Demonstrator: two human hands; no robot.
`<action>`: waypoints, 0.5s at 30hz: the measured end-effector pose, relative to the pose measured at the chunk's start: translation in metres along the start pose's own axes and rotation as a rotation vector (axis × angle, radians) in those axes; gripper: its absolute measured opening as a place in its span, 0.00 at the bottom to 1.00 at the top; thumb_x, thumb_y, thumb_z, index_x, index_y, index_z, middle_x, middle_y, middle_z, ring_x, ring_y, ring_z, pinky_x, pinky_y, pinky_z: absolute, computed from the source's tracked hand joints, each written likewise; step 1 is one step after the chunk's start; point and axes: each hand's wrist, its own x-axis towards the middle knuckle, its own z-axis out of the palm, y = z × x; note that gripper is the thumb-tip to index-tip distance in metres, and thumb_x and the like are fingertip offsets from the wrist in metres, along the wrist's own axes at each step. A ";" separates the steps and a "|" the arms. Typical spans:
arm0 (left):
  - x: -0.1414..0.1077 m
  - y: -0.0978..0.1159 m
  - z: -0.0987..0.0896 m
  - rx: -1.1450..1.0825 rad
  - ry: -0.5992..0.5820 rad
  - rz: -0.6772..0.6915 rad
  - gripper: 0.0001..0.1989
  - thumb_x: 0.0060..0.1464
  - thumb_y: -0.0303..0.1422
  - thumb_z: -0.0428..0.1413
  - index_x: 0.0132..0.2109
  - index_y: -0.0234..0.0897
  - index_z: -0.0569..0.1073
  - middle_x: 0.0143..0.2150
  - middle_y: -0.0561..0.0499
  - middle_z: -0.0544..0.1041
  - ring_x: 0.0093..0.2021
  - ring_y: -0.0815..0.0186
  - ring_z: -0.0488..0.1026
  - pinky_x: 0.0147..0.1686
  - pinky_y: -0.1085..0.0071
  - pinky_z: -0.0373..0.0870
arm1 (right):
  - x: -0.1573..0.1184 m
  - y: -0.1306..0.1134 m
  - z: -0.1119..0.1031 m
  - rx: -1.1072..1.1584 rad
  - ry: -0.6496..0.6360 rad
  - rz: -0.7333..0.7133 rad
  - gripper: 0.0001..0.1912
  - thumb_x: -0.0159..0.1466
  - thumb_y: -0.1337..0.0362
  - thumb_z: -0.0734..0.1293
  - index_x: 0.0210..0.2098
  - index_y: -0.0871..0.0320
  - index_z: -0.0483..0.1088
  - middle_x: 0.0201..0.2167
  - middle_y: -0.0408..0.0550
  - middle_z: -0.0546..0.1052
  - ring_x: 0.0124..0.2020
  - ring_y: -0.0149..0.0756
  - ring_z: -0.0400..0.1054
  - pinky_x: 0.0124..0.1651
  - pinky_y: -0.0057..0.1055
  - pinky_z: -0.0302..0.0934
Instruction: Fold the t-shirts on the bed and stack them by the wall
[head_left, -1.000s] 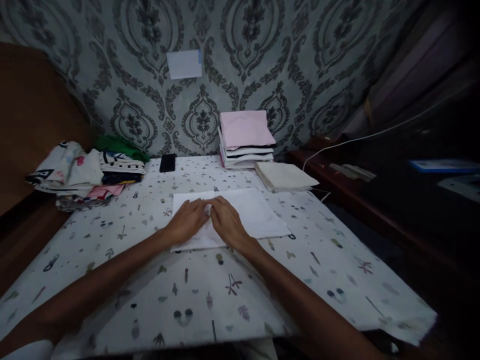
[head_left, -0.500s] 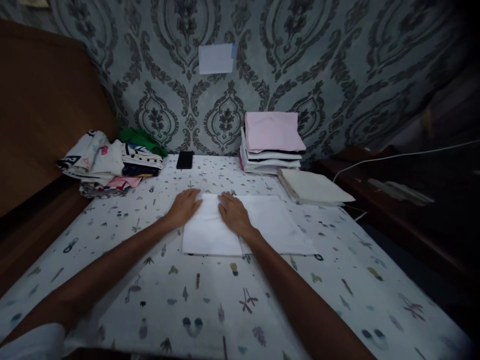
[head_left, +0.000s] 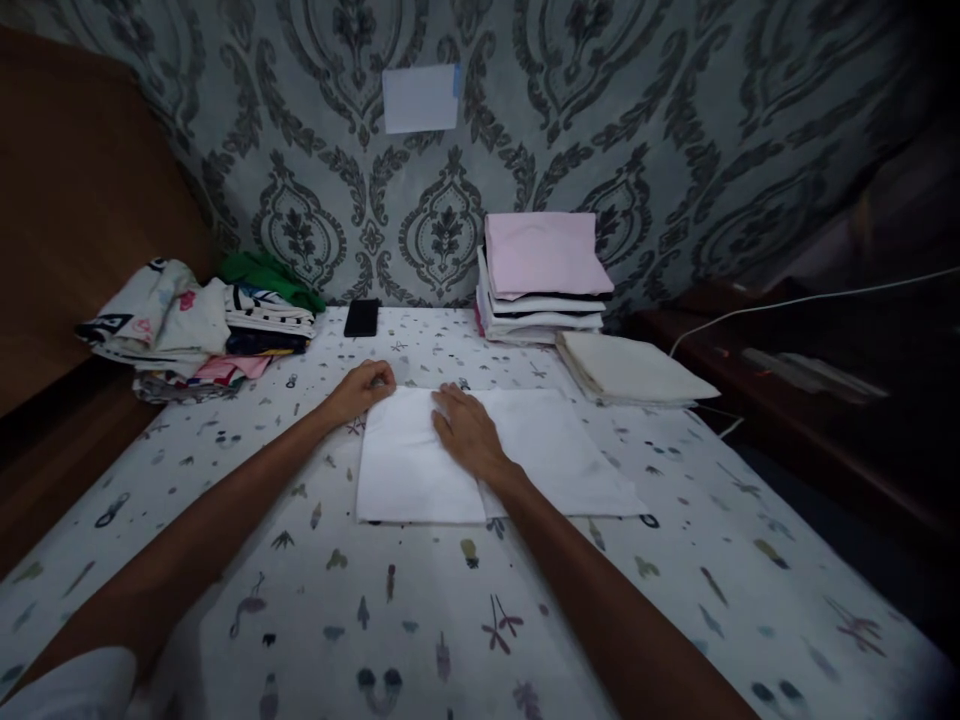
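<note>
A white cloth (head_left: pixel 420 475) lies partly folded on the patterned sheet, its left part doubled over and a single flatter part stretching to the right. At its far left corner, my left hand (head_left: pixel 361 390) is closed, thumb and fingers pinched on the cloth's edge. Flat on the middle of the cloth rests my right hand (head_left: pixel 469 428), fingers stretched out near the far edge. The right forearm crosses over the cloth's near edge and hides a little of it.
A pile of colourful folded clothes (head_left: pixel 187 325) sits at the left beside a brown wooden panel (head_left: pixel 90 200). Near the wall are a black phone-like object (head_left: pixel 362 318) and a stack topped with pink cloth (head_left: pixel 544 255). Cream folded cloth (head_left: pixel 637 368) lies right, near a white cable (head_left: pixel 817 297).
My left hand has gone from lying flat on the cloth to pinching its far left corner. My right hand stays flat on it. The view has shifted slightly.
</note>
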 end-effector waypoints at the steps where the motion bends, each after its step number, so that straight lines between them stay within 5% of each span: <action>1: 0.001 -0.001 0.000 -0.050 -0.027 -0.017 0.06 0.54 0.36 0.53 0.34 0.38 0.67 0.30 0.54 0.68 0.33 0.65 0.64 0.33 0.72 0.60 | 0.000 0.000 0.000 0.001 -0.003 -0.001 0.24 0.70 0.65 0.56 0.63 0.66 0.65 0.67 0.59 0.64 0.70 0.45 0.52 0.71 0.43 0.45; 6: 0.002 -0.005 -0.006 0.061 -0.004 -0.036 0.07 0.61 0.37 0.48 0.36 0.39 0.65 0.24 0.58 0.61 0.27 0.67 0.59 0.30 0.72 0.56 | 0.001 0.001 0.000 0.001 -0.034 0.011 0.25 0.70 0.64 0.56 0.64 0.67 0.64 0.68 0.60 0.62 0.71 0.44 0.50 0.71 0.44 0.44; 15: -0.005 -0.013 -0.005 0.459 0.020 0.061 0.09 0.62 0.33 0.47 0.40 0.38 0.71 0.32 0.48 0.71 0.39 0.58 0.66 0.44 0.64 0.62 | 0.004 0.008 0.009 0.040 -0.005 -0.018 0.24 0.70 0.64 0.56 0.63 0.62 0.65 0.68 0.57 0.63 0.71 0.44 0.50 0.71 0.47 0.45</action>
